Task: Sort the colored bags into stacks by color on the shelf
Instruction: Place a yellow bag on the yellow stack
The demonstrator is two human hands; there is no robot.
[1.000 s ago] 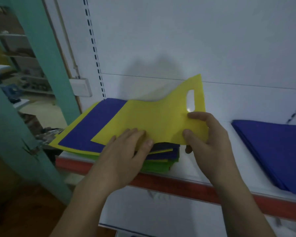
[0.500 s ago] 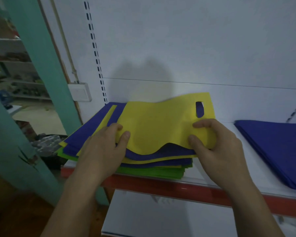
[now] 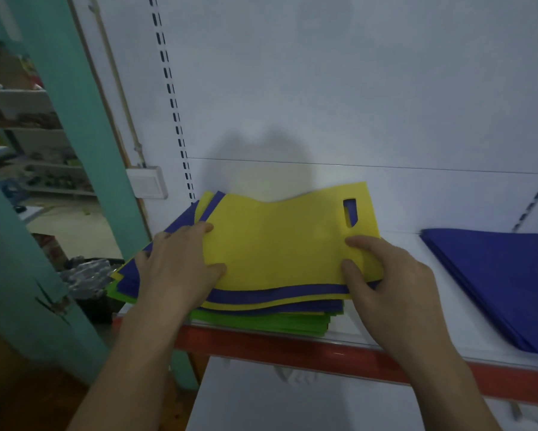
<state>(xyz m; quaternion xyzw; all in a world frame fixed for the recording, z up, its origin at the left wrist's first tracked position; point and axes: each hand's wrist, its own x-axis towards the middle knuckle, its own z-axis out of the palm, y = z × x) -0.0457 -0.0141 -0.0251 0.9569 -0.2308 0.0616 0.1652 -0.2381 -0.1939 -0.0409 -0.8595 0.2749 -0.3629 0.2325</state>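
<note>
- Head view shows a yellow bag (image 3: 280, 247) lying on top of a mixed pile (image 3: 292, 303) of yellow, blue and green bags at the 9 o'clock end of the shelf (image 3: 469, 321).
- It looks thin, light and floppy. Its far edge ripples, so it will likely sag if lifted by one corner and slide easily off the bags beneath.
- The two side edges, or the strip beside the handle slot (image 3: 350, 213), seem the best holds.
- The left hand (image 3: 174, 269) lies flat with straight fingers on the bag's 9 o'clock edge and presses it onto the pile.
- The right hand (image 3: 385, 281) pinches the 3 o'clock edge, with thumb and forefinger on top just below the slot; its other fingers are hidden.
- A blue stack (image 3: 503, 275) sits at 3 o'clock, well apart from the right hand.
</note>
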